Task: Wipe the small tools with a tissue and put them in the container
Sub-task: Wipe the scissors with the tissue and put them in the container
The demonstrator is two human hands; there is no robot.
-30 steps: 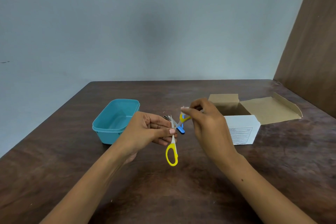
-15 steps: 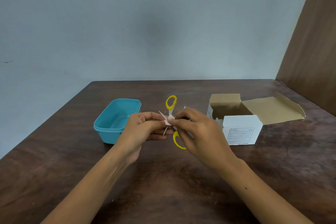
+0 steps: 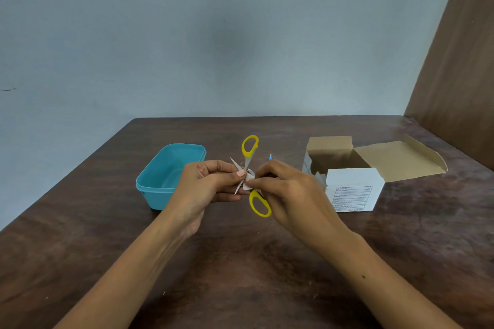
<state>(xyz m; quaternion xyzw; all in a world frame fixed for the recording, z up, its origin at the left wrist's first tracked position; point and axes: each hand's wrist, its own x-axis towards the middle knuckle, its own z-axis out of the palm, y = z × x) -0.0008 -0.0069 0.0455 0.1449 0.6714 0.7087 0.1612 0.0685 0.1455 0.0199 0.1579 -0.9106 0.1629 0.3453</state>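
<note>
Small scissors (image 3: 250, 147) with yellow handles are spread wide open above the table's middle, one loop pointing up, the other down. My left hand (image 3: 205, 184) grips them near the pivot and blades. My right hand (image 3: 288, 192) pinches a small white tissue (image 3: 248, 184) against the pivot. A turquoise plastic container (image 3: 157, 184) stands open to the left of my hands; nothing shows inside it. A blue tool tip (image 3: 270, 158) peeks out just behind my right hand.
An open white cardboard box (image 3: 352, 189) with brown flaps sits right of my hands. The dark wooden table (image 3: 240, 262) ends at a grey wall behind; a brown panel (image 3: 454, 61) rises at the far right.
The scissors turned from hanging with one loop down to spread open with a loop pointing up. My right hand came in with the tissue and now presses it at the pivot.
</note>
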